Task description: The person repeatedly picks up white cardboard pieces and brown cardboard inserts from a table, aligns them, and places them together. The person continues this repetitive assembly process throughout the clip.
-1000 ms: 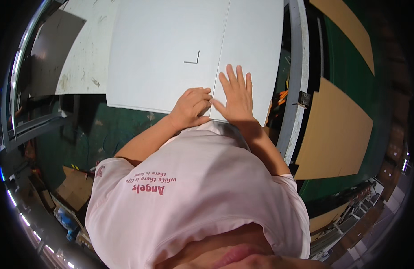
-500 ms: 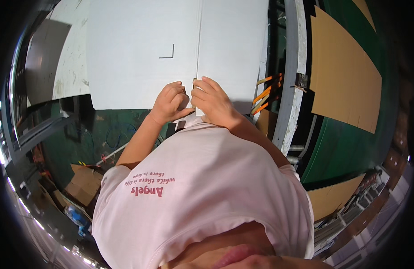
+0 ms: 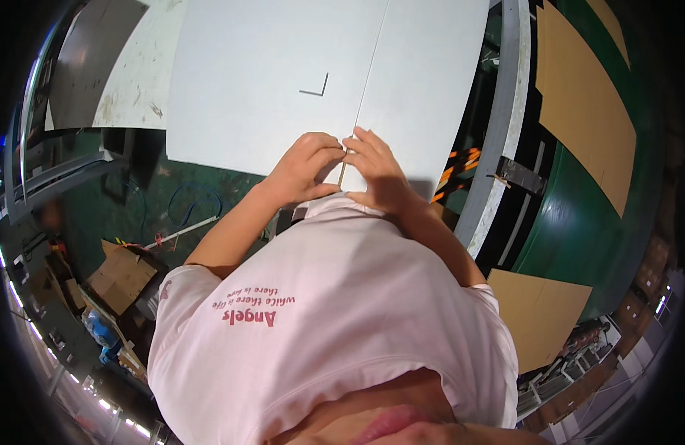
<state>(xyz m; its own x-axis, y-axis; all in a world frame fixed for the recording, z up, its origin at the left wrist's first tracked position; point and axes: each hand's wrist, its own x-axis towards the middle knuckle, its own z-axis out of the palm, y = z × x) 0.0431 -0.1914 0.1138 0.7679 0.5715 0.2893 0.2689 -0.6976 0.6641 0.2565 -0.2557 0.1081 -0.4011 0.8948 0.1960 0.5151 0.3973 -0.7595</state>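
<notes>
A large white cardboard sheet lies in front of me, with a seam running away from its near edge and a small dark angled mark left of that seam. At the near edge my left hand is closed on the cardboard beside the seam, fingers curled on top and thumb low at the edge. Across the seam my right hand holds the other side, fingers bent over the top and thumb near the edge. A narrow brownish slot shows between the two hands. The sheet's underside is hidden.
To the right runs a grey metal rail with orange strips beside it. Beyond lie a brown cardboard sheet and a green surface. Flattened brown cartons and a blue hose are on the floor at left.
The white sheet has shifted right in view and turned slightly. Both hands have gone right with it, the left now closer to the seam. The slot between them shows more plainly.
</notes>
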